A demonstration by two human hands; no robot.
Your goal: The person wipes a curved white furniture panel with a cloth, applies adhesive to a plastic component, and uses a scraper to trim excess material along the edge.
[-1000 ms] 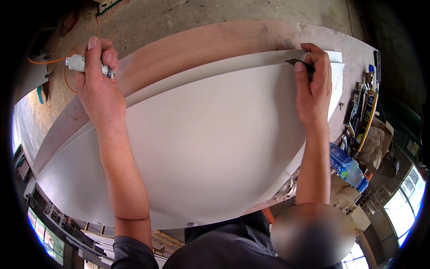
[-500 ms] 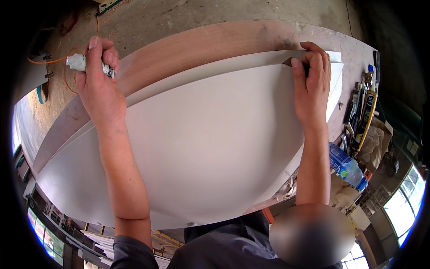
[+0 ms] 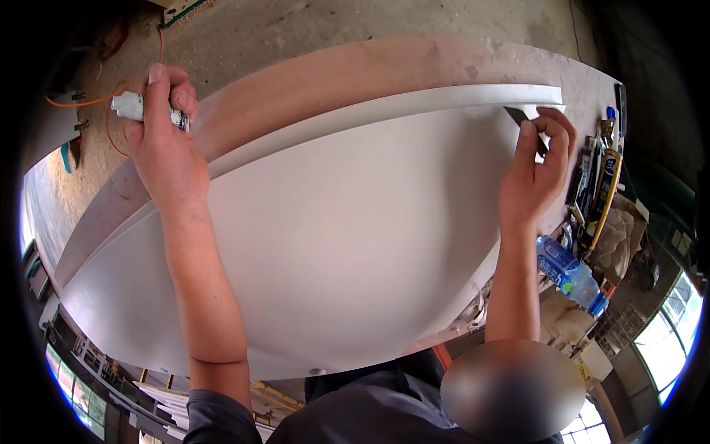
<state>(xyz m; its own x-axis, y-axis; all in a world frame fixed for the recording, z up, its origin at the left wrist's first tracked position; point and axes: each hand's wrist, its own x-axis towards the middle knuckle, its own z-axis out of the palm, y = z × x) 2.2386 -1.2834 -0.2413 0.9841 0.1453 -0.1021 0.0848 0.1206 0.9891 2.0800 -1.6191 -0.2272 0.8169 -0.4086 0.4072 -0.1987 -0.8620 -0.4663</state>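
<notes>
My left hand (image 3: 168,152) is closed around a small white bottle (image 3: 130,106), its narrow end pointing left, above the far left edge of the white panel. In the fingers of my right hand (image 3: 534,177) is a thin dark blade (image 3: 519,115), pinched with its slanted tip pointing up and left. That hand hovers over the right end of a large smooth white panel (image 3: 340,237). Along the panel's far edge runs a second white strip (image 3: 414,101), set slightly back. Whether the blade touches the panel is hard to see.
Under the panel is a pinkish-brown worktable (image 3: 333,72). On its right side lie a yellow-and-black tube (image 3: 608,185), other small tools, crumpled brown paper (image 3: 620,233) and a blue-labelled plastic bottle (image 3: 566,268). An orange hose (image 3: 78,105) trails over the floor at left.
My right hand has drawn back from the far edge, moving right and toward me with the blade. More of the blade now shows. My left hand and its bottle have barely moved.
</notes>
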